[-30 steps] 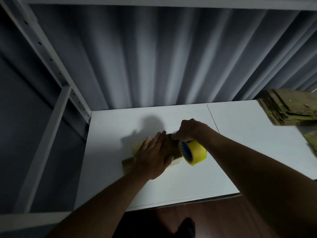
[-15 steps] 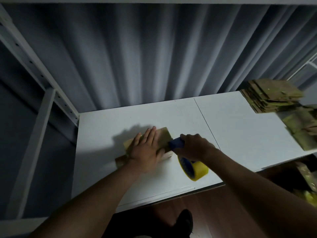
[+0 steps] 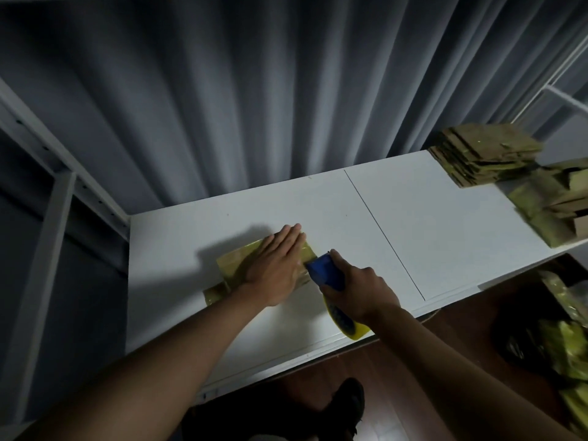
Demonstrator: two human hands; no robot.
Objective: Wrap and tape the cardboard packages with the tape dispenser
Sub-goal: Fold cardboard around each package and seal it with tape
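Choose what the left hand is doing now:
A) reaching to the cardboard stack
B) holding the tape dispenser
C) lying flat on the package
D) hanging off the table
C: the left hand lies with straight fingers on the package, while the right hand grips the tape dispenser.

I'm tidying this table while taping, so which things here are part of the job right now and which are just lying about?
In use:
cardboard package under the left hand
tape dispenser in the right hand
yellow tape roll

Lying about:
stack of flat cardboard
pile of wrapped packages
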